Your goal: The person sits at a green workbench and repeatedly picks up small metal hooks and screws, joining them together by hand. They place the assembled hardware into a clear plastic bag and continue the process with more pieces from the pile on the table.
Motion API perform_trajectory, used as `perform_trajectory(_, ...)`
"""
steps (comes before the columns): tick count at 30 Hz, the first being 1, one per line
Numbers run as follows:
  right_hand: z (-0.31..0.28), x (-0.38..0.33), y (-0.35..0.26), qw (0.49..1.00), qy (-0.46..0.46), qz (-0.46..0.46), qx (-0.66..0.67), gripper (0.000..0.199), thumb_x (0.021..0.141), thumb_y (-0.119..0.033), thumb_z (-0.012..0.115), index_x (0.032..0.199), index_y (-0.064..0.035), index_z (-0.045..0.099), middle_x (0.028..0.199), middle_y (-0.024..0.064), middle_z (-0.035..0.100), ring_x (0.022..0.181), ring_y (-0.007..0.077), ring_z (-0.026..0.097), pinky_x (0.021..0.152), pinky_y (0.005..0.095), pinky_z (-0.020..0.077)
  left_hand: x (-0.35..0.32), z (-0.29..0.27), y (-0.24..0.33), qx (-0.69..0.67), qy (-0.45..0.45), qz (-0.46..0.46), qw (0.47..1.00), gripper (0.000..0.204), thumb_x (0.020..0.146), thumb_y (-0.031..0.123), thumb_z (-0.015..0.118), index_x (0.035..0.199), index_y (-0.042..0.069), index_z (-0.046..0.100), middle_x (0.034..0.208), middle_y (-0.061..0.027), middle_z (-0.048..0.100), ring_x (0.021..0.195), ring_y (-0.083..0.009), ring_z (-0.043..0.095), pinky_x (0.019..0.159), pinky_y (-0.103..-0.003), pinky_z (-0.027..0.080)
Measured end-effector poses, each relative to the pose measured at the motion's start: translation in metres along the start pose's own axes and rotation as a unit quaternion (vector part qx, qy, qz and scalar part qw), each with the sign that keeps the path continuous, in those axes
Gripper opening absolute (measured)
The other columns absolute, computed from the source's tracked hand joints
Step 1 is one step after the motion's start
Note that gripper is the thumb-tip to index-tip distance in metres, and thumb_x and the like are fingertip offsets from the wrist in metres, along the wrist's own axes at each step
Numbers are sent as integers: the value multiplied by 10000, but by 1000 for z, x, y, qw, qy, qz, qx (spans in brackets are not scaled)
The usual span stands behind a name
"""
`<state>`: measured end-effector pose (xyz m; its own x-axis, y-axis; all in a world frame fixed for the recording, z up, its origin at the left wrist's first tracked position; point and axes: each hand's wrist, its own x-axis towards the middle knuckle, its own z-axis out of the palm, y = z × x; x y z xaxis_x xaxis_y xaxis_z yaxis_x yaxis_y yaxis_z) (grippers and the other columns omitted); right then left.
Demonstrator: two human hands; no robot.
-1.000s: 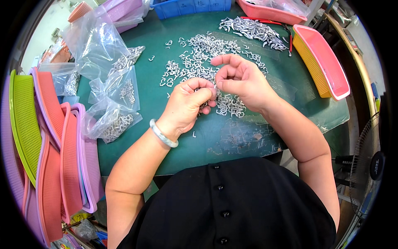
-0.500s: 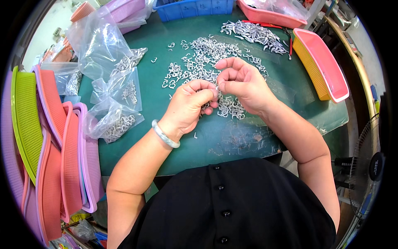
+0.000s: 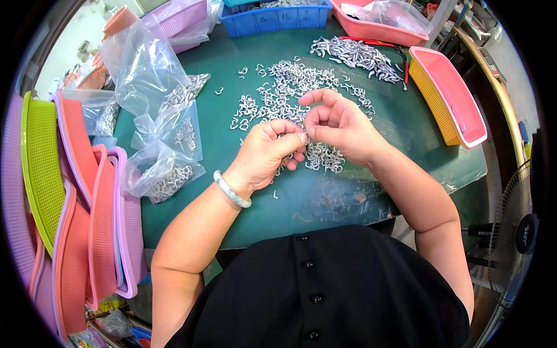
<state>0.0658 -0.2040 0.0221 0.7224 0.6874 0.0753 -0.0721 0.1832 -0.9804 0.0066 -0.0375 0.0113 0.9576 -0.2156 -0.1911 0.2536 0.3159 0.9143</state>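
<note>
My left hand (image 3: 268, 152), with a pale bangle (image 3: 231, 190) at its wrist, is closed in a pinch over the near part of a pile of small curved silvery metal pieces (image 3: 290, 87). Its fingertips meet those of my right hand (image 3: 342, 129), whose thumb and forefinger are also pinched while the other fingers curl loosely above. A tiny silvery metal piece seems to sit between the fingertips; its shape is mostly hidden. More metal pieces (image 3: 325, 158) show just below the hands. One stray piece (image 3: 275, 194) lies nearer to me on the green tabletop (image 3: 232, 223).
Clear plastic bags (image 3: 168, 174) of metal pieces lie at left, beside stacked plastic baskets (image 3: 75, 261). Behind the pile are longer grey metal pieces (image 3: 362, 58) and red-handled pliers (image 3: 404, 69). A pink and yellow basket (image 3: 449, 98) stands right; a blue crate (image 3: 275, 21) stands at the back.
The whole view has shifted slightly, so the table's things sit a little lower. My hands stay together at the same spot, fingertips still pinched.
</note>
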Motion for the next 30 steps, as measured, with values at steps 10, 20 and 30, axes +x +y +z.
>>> perform_trajectory(10, -6, 0, -1, 999, -44, -17, -22, 412, 745, 41, 550, 1123, -2, 393, 753, 19, 544, 682, 56, 507, 610, 187, 404, -1, 3, 0, 58, -7, 21, 998, 38, 804, 55, 540, 804, 31, 569, 670, -35, 569, 566, -85, 533, 465, -192, 404)
perform_trajectory(20, 5, -1, 3, 997, 23, -32, 69, 394, 724, 64, 547, 1072, -25, 384, 759, 46, 534, 681, 100, 532, 619, 237, 456, 0, 4, -4, 6, 25, 63, 998, 52, 815, 76, 562, 805, 27, 575, 692, -37, 573, 569, -85, 529, 466, -191, 394)
perform_trajectory(30, 11, -3, 6, 993, 71, -40, 91, 357, 729, 64, 549, 1036, -10, 382, 758, 52, 540, 682, 104, 542, 627, 246, 474, 0, 9, -3, -3, 49, 59, 997, 47, 811, 68, 562, 804, 24, 574, 705, -57, 584, 568, -92, 532, 470, -194, 394)
